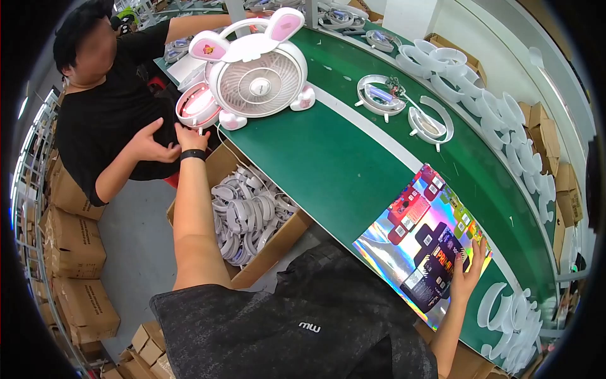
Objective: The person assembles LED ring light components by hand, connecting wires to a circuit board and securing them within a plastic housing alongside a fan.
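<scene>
My left hand (191, 138), with a dark wristband, is stretched far out to the left. Its fingers are closed at the lower edge of a pink-and-white round housing (197, 106), though the fingertips are partly hidden. Right beside this housing stands a white fan (259, 84) with bunny ears, round grille and small feet. A co-worker's open hand (153, 143) is close to my left hand. On the right, my right hand (467, 273) lies with fingers spread on a shiny printed sheet (386, 247) with colourful box-shaped panels.
The green worktable (334, 158) curves away to the right. Ring-shaped parts (380, 98) lie on it, with white curved strips (514, 322) near the right end. Below its left edge is a carton (278, 256) full of white curved parts. Stacked cartons (79, 243) line the left.
</scene>
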The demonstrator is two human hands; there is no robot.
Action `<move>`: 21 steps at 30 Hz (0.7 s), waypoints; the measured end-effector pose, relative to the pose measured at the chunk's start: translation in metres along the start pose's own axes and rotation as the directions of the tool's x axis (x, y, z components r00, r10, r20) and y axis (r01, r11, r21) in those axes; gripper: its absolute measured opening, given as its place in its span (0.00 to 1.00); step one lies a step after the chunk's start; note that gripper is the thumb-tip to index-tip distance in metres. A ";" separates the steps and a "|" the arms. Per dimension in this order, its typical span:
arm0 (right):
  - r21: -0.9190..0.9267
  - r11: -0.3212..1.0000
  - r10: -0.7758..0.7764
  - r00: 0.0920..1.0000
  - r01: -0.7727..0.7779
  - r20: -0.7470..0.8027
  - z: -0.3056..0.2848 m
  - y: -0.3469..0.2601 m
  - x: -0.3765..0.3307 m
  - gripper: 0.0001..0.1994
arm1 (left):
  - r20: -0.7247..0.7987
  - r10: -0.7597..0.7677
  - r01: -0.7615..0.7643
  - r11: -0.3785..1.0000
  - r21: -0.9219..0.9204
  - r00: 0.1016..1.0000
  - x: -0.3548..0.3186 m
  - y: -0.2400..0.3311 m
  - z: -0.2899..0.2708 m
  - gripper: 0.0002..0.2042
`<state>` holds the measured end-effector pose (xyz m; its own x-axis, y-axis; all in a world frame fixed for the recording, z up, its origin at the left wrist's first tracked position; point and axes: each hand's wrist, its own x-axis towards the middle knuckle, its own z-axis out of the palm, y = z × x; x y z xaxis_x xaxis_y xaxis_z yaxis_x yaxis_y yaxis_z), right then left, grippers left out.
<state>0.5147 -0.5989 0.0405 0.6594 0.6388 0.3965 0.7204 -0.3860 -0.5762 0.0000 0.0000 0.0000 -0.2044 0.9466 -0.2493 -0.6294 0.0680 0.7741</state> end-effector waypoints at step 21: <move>-0.111 0.958 -0.243 0.954 0.264 0.173 0.109 -0.020 0.169 0.26 | -0.293 0.860 -0.850 0.483 0.209 0.417 -0.204 -0.033 0.098 0.26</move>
<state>0.5882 -0.4106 0.0406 0.4172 0.8187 0.3946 0.8880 -0.2749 -0.3685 0.1363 -0.1645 0.0822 -0.8466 0.3606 0.3916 0.0262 -0.7065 0.7072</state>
